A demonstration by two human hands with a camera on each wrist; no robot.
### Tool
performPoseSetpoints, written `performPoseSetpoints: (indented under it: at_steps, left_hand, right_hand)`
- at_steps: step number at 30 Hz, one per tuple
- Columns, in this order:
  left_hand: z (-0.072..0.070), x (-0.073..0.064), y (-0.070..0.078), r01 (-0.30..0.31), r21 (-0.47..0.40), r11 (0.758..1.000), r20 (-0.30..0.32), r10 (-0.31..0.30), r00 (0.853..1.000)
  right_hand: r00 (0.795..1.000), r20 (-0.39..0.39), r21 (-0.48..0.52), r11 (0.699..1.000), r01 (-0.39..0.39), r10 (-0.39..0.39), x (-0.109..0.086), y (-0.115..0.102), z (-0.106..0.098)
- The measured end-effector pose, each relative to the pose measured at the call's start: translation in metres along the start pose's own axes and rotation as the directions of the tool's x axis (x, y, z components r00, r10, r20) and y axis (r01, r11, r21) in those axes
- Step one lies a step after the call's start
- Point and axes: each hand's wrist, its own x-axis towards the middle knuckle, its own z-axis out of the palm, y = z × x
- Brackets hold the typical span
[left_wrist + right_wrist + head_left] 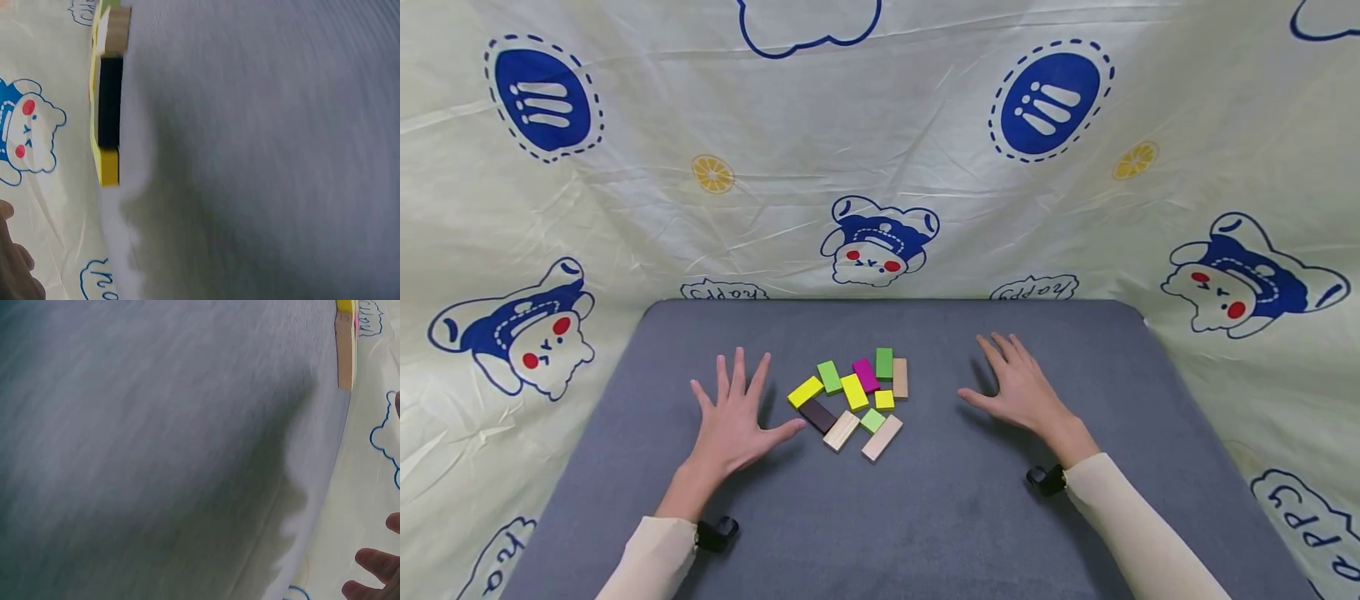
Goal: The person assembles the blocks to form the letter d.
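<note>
On the grey surface (955, 525), two pale wooden blocks (882, 438) slant from near left to far right. The dark block (817, 415) slants oppositely, near the left hand (730, 429), its fingers straight and spread. The right hand (1022, 392), fingers extended, hovers well right of the blocks. Farther, a green block (884, 364) and tan block (900, 379) lie side by side, long axes running near to far.
</note>
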Motion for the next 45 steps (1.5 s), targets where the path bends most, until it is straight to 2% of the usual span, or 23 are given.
performPoseSetpoints:
  at_steps: [7, 13, 20, 29, 37, 45]
  left_hand:
    - [0.013, 0.001, 0.029, -0.017, -0.070, 0.997, -0.028, 0.015, 0.999]
    - [0.023, 0.001, 0.049, -0.107, -0.124, 0.987, -0.036, 0.103, 0.994]
    - [0.034, 0.001, 0.066, -0.187, -0.185, 0.965, -0.002, 0.190, 0.982]
    - [0.046, 0.000, 0.078, -0.248, -0.229, 0.941, 0.030, 0.261, 0.965]
    - [0.047, 0.002, 0.082, -0.274, -0.239, 0.931, 0.040, 0.292, 0.956]
    - [0.047, 0.009, 0.084, -0.364, -0.181, 0.914, 0.033, 0.375, 0.926]
  right_hand:
    - [0.999, -0.005, 0.042, 0.998, 0.049, -0.049, 0.013, -0.022, 0.014]
    - [0.999, 0.042, 0.165, 0.986, 0.023, -0.030, 0.023, -0.041, 0.026]
    - [0.994, 0.096, 0.227, 0.973, 0.035, -0.059, 0.036, -0.057, 0.040]
    - [0.979, 0.184, 0.306, 0.952, 0.029, -0.089, 0.045, -0.067, 0.052]
    - [0.979, 0.152, 0.308, 0.947, 0.085, -0.138, 0.047, -0.068, 0.056]
    - [0.980, 0.147, 0.308, 0.948, 0.083, -0.134, 0.042, -0.059, 0.051]
